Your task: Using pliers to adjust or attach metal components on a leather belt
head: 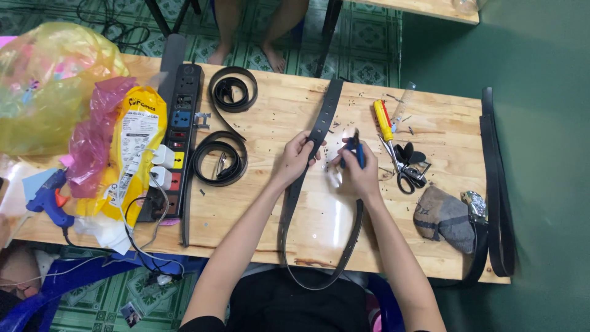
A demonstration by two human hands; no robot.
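Observation:
A long black belt point(324, 117) lies across the wooden table point(276, 209), looping off the near edge towards me. My left hand point(297, 156) pinches the belt strap near its middle. Just right of it, my right hand point(359, 168) grips a blue-handled punch tool point(355, 147), whose dark head points up beside the strap. Small dark punched bits speckle the wood around both hands.
Two coiled black belts point(222, 126) lie left of my hands beside a black power strip point(178, 132). A yellow screwdriver point(383, 120), scissors point(402, 172), a brown pouch point(444, 218) and another belt point(496, 184) lie right. Plastic bags point(55, 86) and a blue glue gun point(50, 200) crowd the left. A person's bare feet point(246, 55) show beyond the table.

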